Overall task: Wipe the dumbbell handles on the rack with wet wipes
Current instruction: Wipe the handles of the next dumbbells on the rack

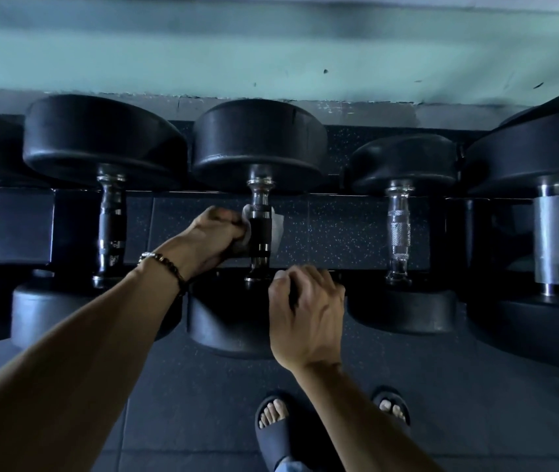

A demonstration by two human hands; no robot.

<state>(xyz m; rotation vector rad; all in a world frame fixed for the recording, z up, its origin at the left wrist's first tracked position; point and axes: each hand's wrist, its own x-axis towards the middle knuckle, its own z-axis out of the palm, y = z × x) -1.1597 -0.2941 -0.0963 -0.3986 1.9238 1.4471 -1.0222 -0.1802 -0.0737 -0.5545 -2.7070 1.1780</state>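
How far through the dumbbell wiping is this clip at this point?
Nothing shows as finished. In hand: the left hand wraps a wet wipe round the middle dumbbell handle; the right hand rests on its near head. The knurled handle alongside may be left.
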